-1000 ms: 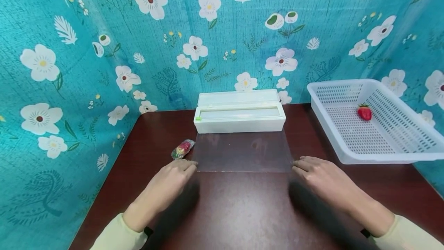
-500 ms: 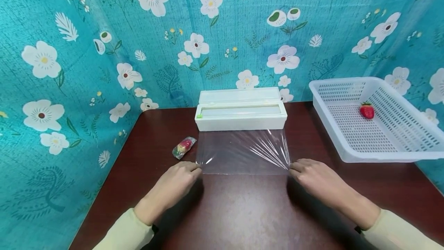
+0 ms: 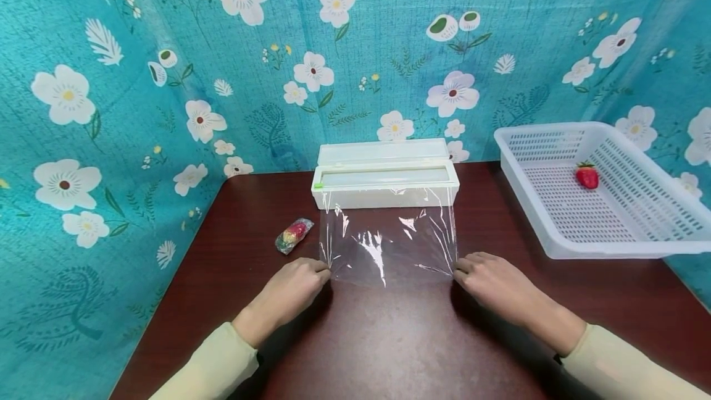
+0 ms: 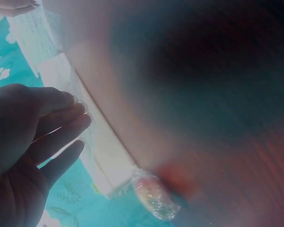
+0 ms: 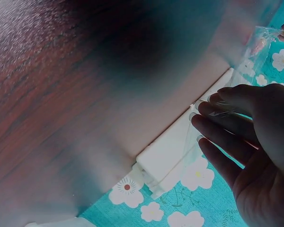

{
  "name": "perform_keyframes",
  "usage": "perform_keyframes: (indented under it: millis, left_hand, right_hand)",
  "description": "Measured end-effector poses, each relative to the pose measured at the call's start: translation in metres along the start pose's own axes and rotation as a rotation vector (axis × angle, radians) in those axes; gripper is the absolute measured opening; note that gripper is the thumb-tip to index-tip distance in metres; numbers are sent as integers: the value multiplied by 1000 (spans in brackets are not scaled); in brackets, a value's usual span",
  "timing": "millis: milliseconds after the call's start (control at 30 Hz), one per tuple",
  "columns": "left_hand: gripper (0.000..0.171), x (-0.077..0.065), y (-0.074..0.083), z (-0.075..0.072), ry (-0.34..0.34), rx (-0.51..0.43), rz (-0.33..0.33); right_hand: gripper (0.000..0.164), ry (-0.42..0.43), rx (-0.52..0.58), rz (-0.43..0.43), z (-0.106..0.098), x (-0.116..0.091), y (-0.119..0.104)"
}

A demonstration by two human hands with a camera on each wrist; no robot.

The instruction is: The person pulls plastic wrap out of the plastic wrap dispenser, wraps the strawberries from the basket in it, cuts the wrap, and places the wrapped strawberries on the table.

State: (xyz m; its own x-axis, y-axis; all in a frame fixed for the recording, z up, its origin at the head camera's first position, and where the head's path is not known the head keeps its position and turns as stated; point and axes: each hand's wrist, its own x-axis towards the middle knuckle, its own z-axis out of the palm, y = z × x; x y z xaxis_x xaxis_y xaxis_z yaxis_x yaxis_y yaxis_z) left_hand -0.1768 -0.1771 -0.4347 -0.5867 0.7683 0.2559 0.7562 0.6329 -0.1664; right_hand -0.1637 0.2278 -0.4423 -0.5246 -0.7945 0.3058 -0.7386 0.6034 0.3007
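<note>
A sheet of clear cling film [image 3: 389,245] stretches from the white cling film dispenser [image 3: 386,197] at the back of the table toward me. My left hand [image 3: 297,286] pinches its near left corner, and my right hand [image 3: 494,283] pinches the near right corner. Bright creases run down the film, which overlaps the dispenser's front in the head view. The dispenser's lid [image 3: 383,152] is up, with a green tab [image 3: 318,186] at its left end. In the left wrist view, the thumb and index fingertips [image 4: 75,99] meet at the film's edge.
A small film-wrapped red and yellow item [image 3: 294,235] lies left of the film, just beyond my left hand. At right stands a white perforated basket [image 3: 541,215] with a strawberry [image 3: 587,175] in it. A flowered teal cloth [image 3: 355,48] hangs behind the dark table [image 3: 383,350].
The film has gone from lying smooth and low before the dispenser to lifted and creased, now passing over its front. Both hands have moved slightly inward, closer together.
</note>
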Motion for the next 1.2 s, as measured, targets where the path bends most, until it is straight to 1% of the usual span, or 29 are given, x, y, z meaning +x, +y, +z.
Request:
perform_keyframes:
  millis: [200,333,433,567,733,833,1000,1100,1200]
  left_hand:
    - [14,-2,-1,4,-4,22,-3]
    - [10,-3,-2,7,-7,-9,-21]
    - [10,-3,-3,12,-22,-27,-25]
    - [11,-4,-4,19,-54,-21,-18]
    - [4,-5,-5,23,-75,-20,-18]
    - [18,-7,-5,21,-95,-28,-22]
    - [46,-13,-4,16,-175,-71,-59]
    - [57,-17,-3,14,-215,-91,-81]
    - [63,-20,-3,14,-231,-109,-107]
  right_hand:
    - [18,-34,-27,14,3,-2,-1]
    - [20,-48,-36,15,5,-2,0]
    - [20,-67,-47,7,8,0,0]
    - [19,-85,-55,-3,11,1,0]
    - [18,-104,-56,-5,13,1,0]
    - [17,-100,-36,-3,14,-1,0]
    - [18,-53,11,19,14,-8,-2]
    - [22,-35,19,26,15,-14,-4]
    - [27,-33,17,29,16,-17,-5]
